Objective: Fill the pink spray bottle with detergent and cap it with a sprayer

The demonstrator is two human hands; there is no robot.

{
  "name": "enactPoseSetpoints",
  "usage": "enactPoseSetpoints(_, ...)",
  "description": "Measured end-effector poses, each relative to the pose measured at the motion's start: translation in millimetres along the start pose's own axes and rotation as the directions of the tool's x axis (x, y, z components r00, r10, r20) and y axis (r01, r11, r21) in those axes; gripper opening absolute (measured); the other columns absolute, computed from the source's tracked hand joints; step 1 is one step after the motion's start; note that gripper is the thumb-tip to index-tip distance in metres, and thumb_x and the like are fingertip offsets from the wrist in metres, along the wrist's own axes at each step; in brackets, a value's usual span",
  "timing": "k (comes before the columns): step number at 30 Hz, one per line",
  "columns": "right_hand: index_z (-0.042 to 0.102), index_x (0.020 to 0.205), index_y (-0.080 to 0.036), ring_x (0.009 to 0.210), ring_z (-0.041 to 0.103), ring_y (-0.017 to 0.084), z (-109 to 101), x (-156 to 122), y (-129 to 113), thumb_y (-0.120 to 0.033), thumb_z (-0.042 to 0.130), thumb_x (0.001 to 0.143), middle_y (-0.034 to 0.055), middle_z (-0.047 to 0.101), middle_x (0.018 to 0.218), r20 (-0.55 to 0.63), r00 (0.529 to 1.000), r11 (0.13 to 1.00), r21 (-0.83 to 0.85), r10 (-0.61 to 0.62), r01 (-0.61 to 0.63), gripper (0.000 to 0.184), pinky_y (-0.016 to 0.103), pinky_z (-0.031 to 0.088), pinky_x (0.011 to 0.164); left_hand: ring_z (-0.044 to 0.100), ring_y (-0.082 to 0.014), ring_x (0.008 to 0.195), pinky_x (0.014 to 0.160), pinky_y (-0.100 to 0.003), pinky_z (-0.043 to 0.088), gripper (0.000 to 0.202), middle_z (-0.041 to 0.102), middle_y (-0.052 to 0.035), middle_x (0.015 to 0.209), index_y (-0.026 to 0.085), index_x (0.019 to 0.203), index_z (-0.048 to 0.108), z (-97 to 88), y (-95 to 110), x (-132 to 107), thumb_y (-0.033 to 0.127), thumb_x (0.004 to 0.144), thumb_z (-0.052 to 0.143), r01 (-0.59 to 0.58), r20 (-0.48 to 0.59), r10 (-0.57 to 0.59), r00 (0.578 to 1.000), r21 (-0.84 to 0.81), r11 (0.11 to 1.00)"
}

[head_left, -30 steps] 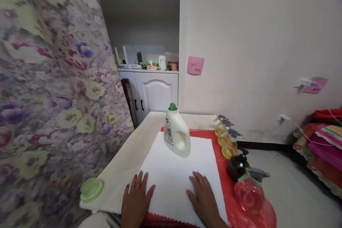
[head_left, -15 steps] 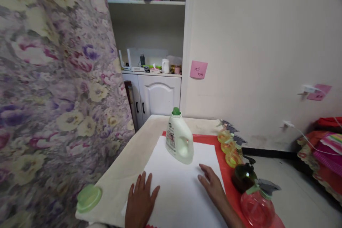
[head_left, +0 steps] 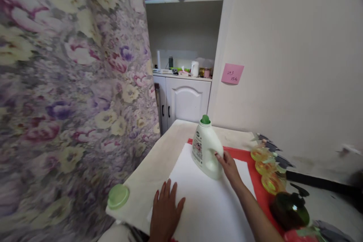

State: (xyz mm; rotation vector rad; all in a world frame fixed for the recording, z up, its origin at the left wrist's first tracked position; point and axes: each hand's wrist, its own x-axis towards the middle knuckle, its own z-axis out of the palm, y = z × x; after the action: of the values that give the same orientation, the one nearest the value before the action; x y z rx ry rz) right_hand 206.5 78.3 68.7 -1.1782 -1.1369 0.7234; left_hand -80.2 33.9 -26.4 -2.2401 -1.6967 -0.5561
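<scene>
A pale green detergent jug point(head_left: 205, 147) with a green spout stands upright on a white sheet point(head_left: 202, 200). My right hand point(head_left: 229, 164) is at the jug's handle, thumb on the near side and the other fingers partly hidden behind it. Flat on the left edge of the sheet lies my left hand point(head_left: 166, 208), its fingers spread and holding nothing. A light green cap point(head_left: 118, 196) rests at the table's left corner, apart from both hands.
Along the right edge, on a red cloth point(head_left: 256, 181), stand several yellow pump bottles point(head_left: 265, 168), a dark green pump bottle point(head_left: 290, 208) and a partly cut-off red one point(head_left: 303, 234). A floral curtain point(head_left: 85, 94) hangs at left; a white cabinet point(head_left: 188, 100) is behind.
My right hand has moved forward from over the sheet to the jug's handle and taken hold. My left hand stays flat. The whole view has shifted, with things appearing further right.
</scene>
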Motion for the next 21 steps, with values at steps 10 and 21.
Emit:
enactPoseSetpoints(10,0.064,0.097,-0.020,0.079,0.064,0.023,30.3,-1.9,-29.4,-0.043,0.075,0.068,0.0030,0.073,0.091,0.130,0.990,0.980,0.178,0.061,-0.084,0.039,0.033,0.050,0.069,0.047,-0.0314,0.132,0.106,-0.052,0.038,0.051,0.053,-0.0143,0.141,0.020,0.132,0.054,-6.0,1.3,-2.6,0.047,0.090,0.044,0.010,-0.003,-0.011,1.000,-0.013,1.000)
enactPoseSetpoints(21,0.059,0.101,-0.021,0.067,0.057,0.017,37.6,-82.6,-58.8,-0.039,0.069,0.074,-0.0007,0.066,0.080,-0.043,0.995,0.971,0.225,0.090,-0.079,0.034,0.027,0.046,0.060,0.047,-0.0331,0.132,0.107,-0.053,0.036,0.052,0.052,-0.0163,0.142,0.018,0.131,0.055,-10.6,2.2,1.7,0.048,0.090,0.043,0.007,0.010,-0.007,1.000,-0.051,0.999)
